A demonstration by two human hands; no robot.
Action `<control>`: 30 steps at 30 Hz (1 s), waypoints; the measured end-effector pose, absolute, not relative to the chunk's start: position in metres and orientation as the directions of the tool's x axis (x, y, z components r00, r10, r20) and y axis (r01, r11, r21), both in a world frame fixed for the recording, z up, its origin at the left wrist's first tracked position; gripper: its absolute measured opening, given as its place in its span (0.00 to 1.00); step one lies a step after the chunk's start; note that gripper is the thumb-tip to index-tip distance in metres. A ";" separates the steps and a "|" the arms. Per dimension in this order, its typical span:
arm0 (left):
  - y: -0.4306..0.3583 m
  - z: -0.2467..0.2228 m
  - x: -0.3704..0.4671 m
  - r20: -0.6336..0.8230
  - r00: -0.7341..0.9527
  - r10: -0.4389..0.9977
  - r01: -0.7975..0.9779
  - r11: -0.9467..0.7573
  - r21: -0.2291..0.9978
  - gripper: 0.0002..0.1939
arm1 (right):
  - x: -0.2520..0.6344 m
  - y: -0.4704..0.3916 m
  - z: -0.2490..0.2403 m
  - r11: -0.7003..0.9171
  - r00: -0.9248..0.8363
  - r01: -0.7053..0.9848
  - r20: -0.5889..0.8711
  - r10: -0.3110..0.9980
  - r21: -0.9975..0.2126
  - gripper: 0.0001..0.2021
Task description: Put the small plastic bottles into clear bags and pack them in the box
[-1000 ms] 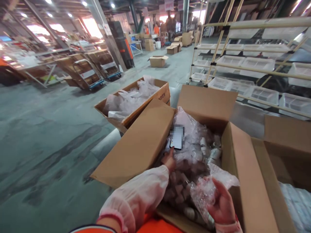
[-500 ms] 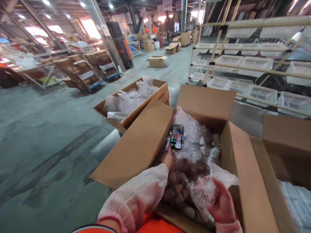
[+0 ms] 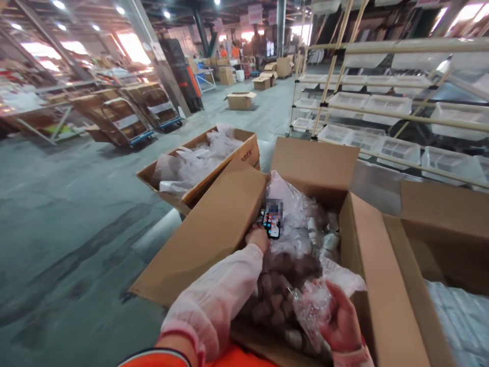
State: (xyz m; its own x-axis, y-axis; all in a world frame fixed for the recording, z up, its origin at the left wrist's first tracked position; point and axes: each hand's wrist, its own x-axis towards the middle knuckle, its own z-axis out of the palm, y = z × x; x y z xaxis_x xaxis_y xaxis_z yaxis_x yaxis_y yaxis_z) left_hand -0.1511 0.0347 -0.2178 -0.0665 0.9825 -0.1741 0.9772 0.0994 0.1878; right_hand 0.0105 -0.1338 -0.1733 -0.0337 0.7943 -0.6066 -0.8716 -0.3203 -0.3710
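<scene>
My left hand [image 3: 257,237], in a white sleeve, reaches into the open cardboard box [image 3: 364,255]. Its curled fingers are at the left edge of a smartphone [image 3: 272,225] with a lit screen; the fingertips are partly hidden. Under and behind the phone lies clear plastic wrapping [image 3: 288,199]. Low on the right side, my right hand [image 3: 342,318] is closed on a crumpled piece of bubble wrap [image 3: 313,306]. Several small whitish cylindrical pieces [image 3: 275,300] lie jumbled in the shadowed bottom of the box, too dim to name.
A second carton [image 3: 179,199] full of plastic wrapping stands to the left behind the box flap. At right another open box [image 3: 443,255] holds wrapped goods. A rack [image 3: 324,104] with white plastic baskets is behind. Loaded trolleys [image 3: 133,137] and distant people stand farther back.
The view has shifted slightly, sliding the scene left. My left hand has moved forward along the phone's left side, and the phone tilts a little. My right hand keeps the bubble wrap.
</scene>
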 end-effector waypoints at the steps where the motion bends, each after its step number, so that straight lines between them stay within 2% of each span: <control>1: 0.034 -0.218 -0.153 -0.169 -0.076 0.983 0.976 0.108 0.188 0.24 | 0.010 -0.134 -0.173 -0.324 -0.037 -0.869 -0.604 0.796 -0.374 0.08; 12: 0.056 -0.216 -0.153 -0.218 -0.015 0.976 0.960 0.075 0.270 0.32 | 0.009 -0.134 -0.173 -0.320 -0.033 -0.868 -0.598 0.801 -0.380 0.08; 16: 0.063 -0.217 -0.152 -0.238 -0.003 0.971 0.949 0.078 0.306 0.29 | 0.011 -0.136 -0.177 -0.309 -0.054 -0.849 -0.511 0.858 -0.429 0.07; 19: 0.066 -0.212 -0.152 -0.266 -0.003 0.964 0.930 0.101 0.353 0.27 | 0.012 -0.136 -0.180 -0.299 -0.040 -0.850 -0.513 0.858 -0.435 0.07; 23: 0.062 -0.195 -0.155 -0.246 -0.027 0.969 0.868 0.145 0.475 0.29 | 0.012 -0.135 -0.181 -0.289 0.002 -0.859 -0.567 0.824 -0.423 0.08; 25: 0.051 -0.185 -0.154 -0.237 -0.004 0.972 0.811 0.142 0.568 0.27 | 0.011 -0.135 -0.181 -0.295 0.008 -0.856 -0.580 0.815 -0.425 0.08; 27: 0.029 -0.177 -0.150 -0.270 0.093 0.958 0.731 0.118 0.671 0.22 | 0.009 -0.135 -0.182 -0.320 0.002 -0.835 -0.584 0.812 -0.448 0.09; 30: -0.014 -0.174 -0.140 -0.375 0.386 0.843 0.532 0.129 0.837 0.21 | 0.007 -0.138 -0.191 -0.372 0.020 -0.764 -0.596 0.803 -0.527 0.10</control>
